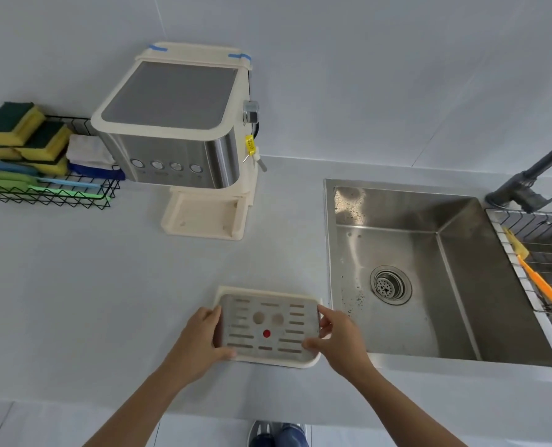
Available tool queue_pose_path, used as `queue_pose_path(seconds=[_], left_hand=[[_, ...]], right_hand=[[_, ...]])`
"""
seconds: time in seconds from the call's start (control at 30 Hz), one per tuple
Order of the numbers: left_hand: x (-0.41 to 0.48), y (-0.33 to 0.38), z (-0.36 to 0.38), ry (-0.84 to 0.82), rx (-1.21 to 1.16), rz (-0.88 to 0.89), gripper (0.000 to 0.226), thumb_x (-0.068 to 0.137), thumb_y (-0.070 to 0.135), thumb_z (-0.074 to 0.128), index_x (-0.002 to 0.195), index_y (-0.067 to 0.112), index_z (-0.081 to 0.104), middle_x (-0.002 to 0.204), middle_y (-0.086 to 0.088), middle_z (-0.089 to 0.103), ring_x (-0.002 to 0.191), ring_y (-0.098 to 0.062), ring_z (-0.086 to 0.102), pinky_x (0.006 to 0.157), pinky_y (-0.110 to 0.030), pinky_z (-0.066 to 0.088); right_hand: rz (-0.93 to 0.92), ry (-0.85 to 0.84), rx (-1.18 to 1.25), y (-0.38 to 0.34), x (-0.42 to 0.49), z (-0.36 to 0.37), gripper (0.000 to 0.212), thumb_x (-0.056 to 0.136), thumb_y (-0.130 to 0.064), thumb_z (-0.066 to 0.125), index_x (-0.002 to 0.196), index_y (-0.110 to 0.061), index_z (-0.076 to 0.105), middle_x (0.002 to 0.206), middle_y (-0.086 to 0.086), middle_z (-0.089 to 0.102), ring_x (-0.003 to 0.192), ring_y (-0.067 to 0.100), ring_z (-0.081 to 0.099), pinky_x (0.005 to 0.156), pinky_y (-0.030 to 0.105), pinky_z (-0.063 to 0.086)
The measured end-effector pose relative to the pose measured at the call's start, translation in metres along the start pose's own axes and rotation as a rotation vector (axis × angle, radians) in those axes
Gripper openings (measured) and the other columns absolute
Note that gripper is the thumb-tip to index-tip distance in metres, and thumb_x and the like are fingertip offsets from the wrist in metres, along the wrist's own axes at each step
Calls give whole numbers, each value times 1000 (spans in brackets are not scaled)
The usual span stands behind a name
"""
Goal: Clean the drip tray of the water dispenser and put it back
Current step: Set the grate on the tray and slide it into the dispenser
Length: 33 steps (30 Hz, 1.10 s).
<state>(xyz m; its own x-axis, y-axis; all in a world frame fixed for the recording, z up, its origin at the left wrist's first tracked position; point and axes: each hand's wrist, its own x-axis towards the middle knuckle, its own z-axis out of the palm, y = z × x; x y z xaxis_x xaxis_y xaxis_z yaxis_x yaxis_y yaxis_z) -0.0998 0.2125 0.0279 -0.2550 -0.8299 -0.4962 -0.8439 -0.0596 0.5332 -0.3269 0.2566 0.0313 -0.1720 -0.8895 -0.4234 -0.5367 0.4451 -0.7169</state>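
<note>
Grey counter [91,301], sink [494,285] rt; L hand [200,343], R hand [339,340] grip drip tray [268,324].

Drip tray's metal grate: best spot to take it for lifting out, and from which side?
Take the grate by its two short edges, from left and right, coming down from above. It is a thin flat plate set within the cream tray, whose raised rim surrounds it, so the ends probably offer the best purchase. The left hand and right hand pinch there.
</note>
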Motion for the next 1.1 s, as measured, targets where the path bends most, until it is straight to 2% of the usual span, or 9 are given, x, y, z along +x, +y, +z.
queue_pose_path(seconds=[0.07,0.17,0.27,0.37,0.47,0.57,0.83,0.97,1.1], left_hand=[[2,2,1,-22,58,-8,86,80,29,66,145,9,13,129,-5,39,119,-15,40,104,-26,37],[6,5,3,-26,122,-3,80,82,30,62,144,9,16,130,-8,38,122,-20,38,105,-29,36],[8,6,5,2,164,-1,74,83,30,61,142,9,21,131,-8,38,122,-20,38,105,-29,36],[8,6,7,20,195,3,72,83,31,61,140,9,23,131,-7,39,122,-19,37,104,-28,36],[6,5,5,73,203,7,65,81,33,63,134,11,32,129,-6,41,119,-18,39,99,-27,38],[4,6,2,127,156,-17,65,79,34,65,132,12,34,131,-8,39,121,-21,38,98,-29,39],[11,2,-3,135,-18,-70,58,77,31,68,126,13,44,119,-11,52,105,-24,54,88,-32,45],[12,1,-3,132,-56,-71,56,76,23,70,126,14,46,120,-10,54,107,-24,54,91,-32,45],[10,-1,-2,134,-106,-59,57,76,17,70,128,15,45,119,-10,59,106,-24,56,89,-30,46]], right_hand=[[7,-5,-40,1,1,2,38,75,-6,71,111,-12,61,74,-12,46,62,-1,44,53,1,42],[32,4,-72,3,3,4,39,76,-9,70,113,-13,58,91,-2,48,65,-2,42,47,7,39],[49,6,-81,4,5,6,41,77,-10,69,115,-15,55,97,1,48,72,3,43,52,7,33],[73,-10,-85,5,6,7,44,77,-9,68,118,-15,52,100,2,46,85,11,45,55,6,32],[71,-39,-116,7,5,7,50,78,-11,68,124,-17,47,100,1,45,90,12,43,60,8,34],[73,-48,-101,8,2,6,59,80,-13,67,132,-21,40,99,0,43,92,12,41,76,18,36],[97,-46,-88,11,1,8,80,81,-22,67,144,-30,18,105,2,46,95,11,40,86,26,41],[82,-41,-45,9,0,11,82,79,-19,69,143,-29,19,101,-1,42,94,13,43,79,25,40],[93,-6,-18,9,0,16,81,76,-16,72,140,-28,24,103,0,44,96,17,47,84,34,48]])
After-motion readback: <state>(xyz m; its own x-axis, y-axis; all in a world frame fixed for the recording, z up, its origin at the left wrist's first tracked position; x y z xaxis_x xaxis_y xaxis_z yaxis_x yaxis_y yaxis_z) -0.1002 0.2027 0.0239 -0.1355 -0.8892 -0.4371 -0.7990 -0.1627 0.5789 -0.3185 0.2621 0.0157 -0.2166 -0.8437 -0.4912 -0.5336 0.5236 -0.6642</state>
